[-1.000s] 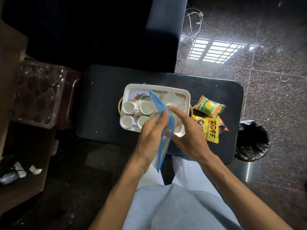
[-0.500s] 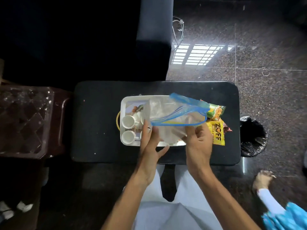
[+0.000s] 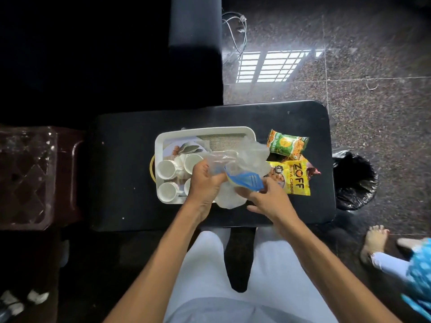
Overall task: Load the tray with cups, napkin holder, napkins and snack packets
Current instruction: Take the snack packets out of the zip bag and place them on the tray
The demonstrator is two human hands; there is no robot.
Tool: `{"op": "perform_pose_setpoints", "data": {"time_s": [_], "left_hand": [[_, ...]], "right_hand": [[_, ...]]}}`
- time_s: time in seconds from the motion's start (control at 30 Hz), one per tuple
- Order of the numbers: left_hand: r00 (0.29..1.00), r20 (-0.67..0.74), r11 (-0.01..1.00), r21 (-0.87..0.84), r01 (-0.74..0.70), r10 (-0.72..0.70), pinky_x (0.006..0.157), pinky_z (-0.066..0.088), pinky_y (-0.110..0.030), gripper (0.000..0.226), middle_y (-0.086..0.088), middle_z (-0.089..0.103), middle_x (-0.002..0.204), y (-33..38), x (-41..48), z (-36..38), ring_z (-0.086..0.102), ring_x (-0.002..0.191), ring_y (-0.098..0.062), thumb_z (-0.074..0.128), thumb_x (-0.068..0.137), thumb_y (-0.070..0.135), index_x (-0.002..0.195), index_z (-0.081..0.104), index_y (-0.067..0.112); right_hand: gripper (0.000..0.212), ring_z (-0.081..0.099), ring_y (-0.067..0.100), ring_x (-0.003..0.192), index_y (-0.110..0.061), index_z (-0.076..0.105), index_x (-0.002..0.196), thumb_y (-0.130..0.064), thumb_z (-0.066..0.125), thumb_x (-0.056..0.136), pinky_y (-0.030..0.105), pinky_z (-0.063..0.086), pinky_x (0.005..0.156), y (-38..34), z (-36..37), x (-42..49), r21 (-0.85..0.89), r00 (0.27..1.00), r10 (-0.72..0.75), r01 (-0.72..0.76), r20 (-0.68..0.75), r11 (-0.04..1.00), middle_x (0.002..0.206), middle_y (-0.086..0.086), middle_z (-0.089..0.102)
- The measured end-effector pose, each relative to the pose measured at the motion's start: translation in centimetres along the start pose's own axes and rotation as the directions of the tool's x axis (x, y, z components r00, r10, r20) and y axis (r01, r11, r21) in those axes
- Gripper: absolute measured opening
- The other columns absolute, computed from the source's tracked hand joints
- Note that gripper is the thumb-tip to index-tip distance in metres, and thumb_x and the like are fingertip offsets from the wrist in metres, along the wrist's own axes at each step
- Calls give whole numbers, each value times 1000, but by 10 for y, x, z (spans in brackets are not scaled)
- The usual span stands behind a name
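Forearms reach out over my pale trousers, and both sets of fingers are busy with one thing: my left hand (image 3: 205, 185) is curled tight round a bunch of the clear plastic bag (image 3: 251, 157), and my right hand (image 3: 270, 201) pinches its blue zip strip (image 3: 247, 180) between thumb and forefinger. Half a second back I held that bag stretched wide, mouth open across the tray and partly over the packets; now it is scrunched into a loose wad between my hands, the strip folded on itself. I take that to mean the bag is done with and is being balled up to get rid of, though I cannot see whether anything is left inside it. Just beyond my knuckles sits the white tray (image 3: 205, 131) on the black table (image 3: 116, 159), with four white cups (image 3: 166, 170) grouped in its left half; its right half is largely hidden under the crumpled plastic. Neither napkins nor a napkin holder can I make out. To the right of the tray, on the table and not yet loaded, lie the yellow packet (image 3: 295, 180) and, behind it, the green packet (image 3: 288, 144). Those look like my next job once my hands are free. Further right, on the floor, stands a bin (image 3: 354, 180) with a black liner.
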State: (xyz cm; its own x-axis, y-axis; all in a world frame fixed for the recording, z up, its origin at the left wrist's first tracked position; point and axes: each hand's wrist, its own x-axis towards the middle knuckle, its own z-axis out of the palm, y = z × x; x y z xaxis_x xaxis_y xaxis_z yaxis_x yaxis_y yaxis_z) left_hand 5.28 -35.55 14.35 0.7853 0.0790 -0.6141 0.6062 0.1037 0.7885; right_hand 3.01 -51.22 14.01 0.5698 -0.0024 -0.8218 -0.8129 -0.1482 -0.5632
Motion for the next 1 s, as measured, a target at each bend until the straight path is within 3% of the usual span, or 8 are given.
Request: {"op": "perform_pose_setpoints", "data": {"time_s": [0.17, 0.27, 0.4, 0.53, 0.63, 0.73, 0.83, 1.0], "left_hand": [[993, -11, 987, 116, 114, -114, 79, 59, -38, 30, -9, 78, 95, -15, 12, 38, 72, 93, -27, 73, 66, 10, 95, 76, 9], [992, 33, 944, 313, 103, -119, 84, 60, -48, 25, -8, 78, 95, -20, 22, 66, 72, 95, -32, 67, 66, 15, 90, 76, 16], [997, 75, 900, 432, -56, 26, 58, 50, -26, 17, 6, 68, 70, -28, 28, 113, 60, 60, 1, 70, 76, 5, 74, 68, 22], [970, -66, 853, 494, -170, 232, 81, 48, -15, 33, 8, 67, 106, -54, 30, 151, 63, 99, -1, 81, 80, 26, 104, 61, 38], [948, -286, 958, 280, -58, 140, 94, 45, -16, 38, 11, 60, 128, -66, 21, 168, 58, 121, -4, 76, 88, 43, 121, 58, 39], [974, -157, 985, -79, 154, -165, 97, 54, -30, 57, 2, 65, 136, -73, 8, 189, 64, 123, -11, 71, 84, 52, 136, 57, 35], [971, -5, 935, -269, 230, -240, 102, 55, -46, 62, 3, 71, 132, -82, 14, 212, 68, 122, -16, 71, 87, 47, 144, 53, 33], [978, 54, 935, -285, 209, -202, 96, 58, -44, 51, -10, 72, 128, -85, 39, 237, 69, 119, -26, 71, 88, 43, 134, 64, 21]], "right_hand": [[129, 58, 17, 123, -54, 9, 148, -16, 94, 58, 38, 57, 95, 10, -51, 11, -166, 902, -426, 433, 74, 886, 145, -9, 41], [118, 53, 11, 130, -51, 15, 151, -14, 90, 68, 37, 55, 99, 9, -74, 10, -152, 813, -544, 576, 207, 803, 147, -29, 36], [79, 45, 8, 136, -26, 48, 144, -3, 79, 75, 38, 41, 112, 13, -106, 23, -338, 687, -702, 717, 187, 610, 144, -9, 51], [63, 60, 4, 120, -18, 67, 127, 11, 73, 71, 38, 52, 100, 27, -137, 53, -308, 676, -730, 677, -99, 668, 126, -8, 66], [54, 60, 5, 118, -17, 67, 125, 7, 74, 78, 37, 51, 102, 38, -155, 73, -276, 606, -683, 632, -408, 725, 125, -5, 66], [46, 57, 8, 123, -14, 64, 128, 0, 73, 85, 36, 48, 105, 45, -161, 82, -259, 516, -656, 642, -550, 722, 130, 2, 62], [51, 53, 14, 130, -16, 61, 131, 3, 72, 85, 43, 48, 105, 57, -156, 81, -200, 533, -659, 677, -531, 709, 135, 4, 58], [56, 60, 20, 124, -31, 59, 131, -1, 71, 86, 47, 55, 95, 78, -171, 79, 104, 742, -569, 636, -355, 765, 135, -7, 59]]}}
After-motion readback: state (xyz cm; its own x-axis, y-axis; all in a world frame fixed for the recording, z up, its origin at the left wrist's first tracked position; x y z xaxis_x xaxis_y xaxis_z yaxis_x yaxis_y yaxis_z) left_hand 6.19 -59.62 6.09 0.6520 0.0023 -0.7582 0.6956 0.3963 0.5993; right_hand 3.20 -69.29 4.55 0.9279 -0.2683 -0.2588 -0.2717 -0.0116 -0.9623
